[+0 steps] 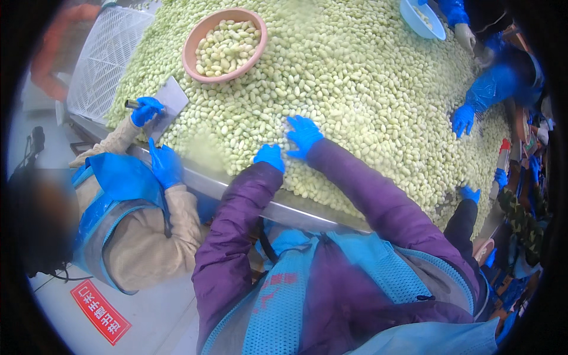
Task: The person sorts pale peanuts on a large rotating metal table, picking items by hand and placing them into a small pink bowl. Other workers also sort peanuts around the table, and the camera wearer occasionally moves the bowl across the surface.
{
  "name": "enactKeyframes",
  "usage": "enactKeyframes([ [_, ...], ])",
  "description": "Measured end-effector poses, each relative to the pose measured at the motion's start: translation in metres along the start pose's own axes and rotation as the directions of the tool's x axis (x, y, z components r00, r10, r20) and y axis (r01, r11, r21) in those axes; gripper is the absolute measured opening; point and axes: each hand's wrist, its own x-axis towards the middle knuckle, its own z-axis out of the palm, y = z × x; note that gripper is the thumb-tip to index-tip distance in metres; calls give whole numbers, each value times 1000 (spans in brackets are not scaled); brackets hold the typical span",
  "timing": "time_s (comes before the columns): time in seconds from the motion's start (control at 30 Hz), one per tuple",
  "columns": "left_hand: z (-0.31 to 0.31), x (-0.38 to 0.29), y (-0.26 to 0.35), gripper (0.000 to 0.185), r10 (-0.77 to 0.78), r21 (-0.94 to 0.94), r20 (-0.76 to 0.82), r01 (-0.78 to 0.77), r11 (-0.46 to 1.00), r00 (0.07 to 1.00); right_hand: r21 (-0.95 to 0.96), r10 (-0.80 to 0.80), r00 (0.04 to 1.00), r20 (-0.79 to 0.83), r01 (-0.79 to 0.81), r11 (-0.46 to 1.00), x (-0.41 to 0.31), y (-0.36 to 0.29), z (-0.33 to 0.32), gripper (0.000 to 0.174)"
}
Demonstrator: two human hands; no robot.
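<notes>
A broad pile of pale green oval fruits (355,84) covers the metal table before me. Both of my hands wear blue gloves. My left hand (269,157) rests on the pile near the table's front edge, its fingers pointing down into the fruits; whether it holds any I cannot tell. Slightly farther out and to the right, my right hand (304,136) lies palm down on the fruits with its fingers apart. No fruit shows in its grip. Purple sleeves cover both my arms.
A pink bowl (190,55) of larger fruits sits on the pile. At left, a co-worker's gloved hand (146,111) holds a flat metal scraper (171,104). Beyond lies a white plastic crate (104,57). Other workers' hands (463,120) and a light blue basin (415,22) are at right.
</notes>
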Motion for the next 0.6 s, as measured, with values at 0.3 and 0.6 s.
enactKeyframes([
  [0.3,61,-58,121,48,457,-255,-96,-466,847,884,-354,191,980,60,-158,922,-123,41,-47,45],
  [0.6,69,-64,112,50,581,-573,-173,-561,597,795,-503,724,679,-121,-671,545,-213,63,-99,46],
])
